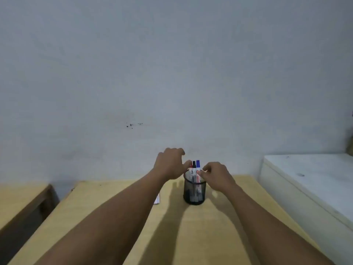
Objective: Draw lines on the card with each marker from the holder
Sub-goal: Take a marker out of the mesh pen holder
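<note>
Black mesh holder (pixel 193 192) with three markers (pixel 194 170) upright, at lower centre of frame on the wooden table (pixel 200 236). Left hand (pixel 170 163) spread, thumb touching the markers; right hand (pixel 217 175) pinching one. Card (pixel 157 199) just left of holder, mostly hidden.

Markers (pixel 194 172) in holder (pixel 193 194), card (pixel 157 199) seemingly left.

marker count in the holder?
3, all upright in the black mesh holder: red-capped marker nearest the left hand, black-capped marker in the middle, blue-capped marker nearest the right hand. Fingers may hide more.
</note>
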A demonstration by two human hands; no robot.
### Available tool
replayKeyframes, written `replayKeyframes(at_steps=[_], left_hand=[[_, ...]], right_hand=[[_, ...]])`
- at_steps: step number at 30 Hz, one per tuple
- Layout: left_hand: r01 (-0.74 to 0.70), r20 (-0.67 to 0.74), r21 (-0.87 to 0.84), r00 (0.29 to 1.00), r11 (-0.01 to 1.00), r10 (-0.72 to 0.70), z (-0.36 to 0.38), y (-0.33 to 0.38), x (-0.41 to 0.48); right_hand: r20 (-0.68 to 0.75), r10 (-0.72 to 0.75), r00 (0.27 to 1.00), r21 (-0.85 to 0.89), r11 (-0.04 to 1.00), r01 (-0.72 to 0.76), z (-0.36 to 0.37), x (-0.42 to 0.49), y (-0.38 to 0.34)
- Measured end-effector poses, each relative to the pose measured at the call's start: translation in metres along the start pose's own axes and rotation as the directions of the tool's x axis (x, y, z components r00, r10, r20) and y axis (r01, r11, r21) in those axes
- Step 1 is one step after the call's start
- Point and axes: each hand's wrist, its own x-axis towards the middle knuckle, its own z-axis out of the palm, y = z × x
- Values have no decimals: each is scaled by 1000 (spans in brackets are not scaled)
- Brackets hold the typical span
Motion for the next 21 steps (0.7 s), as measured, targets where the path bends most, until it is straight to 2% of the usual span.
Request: replayKeyframes(at_steps=[3, 9, 14, 18, 21], left_hand=[[-16, 48, -32, 999, 999, 18, 15, 5, 28], [72, 172, -129, 984, 989, -49, 45, 17, 52], [136, 123, -305, 987, 943, -102, 54, 23, 61], [162, 72, -397, 987, 903, -146, 43, 25, 63], [180, 48, -559, 982, 810, -184, 24, 21, 60]], right_hand=[[20, 18, 1000, 59, 998, -19, 4, 21, 4], [58, 16, 998, 105, 994, -22, 16, 37, 18], [75, -59, 995, 144, 988, 47, 15, 40, 17], [64, -64, 996, 187, 981, 51, 10, 38, 9], [82, -60, 995, 348, 937, 28, -1, 35, -6]])
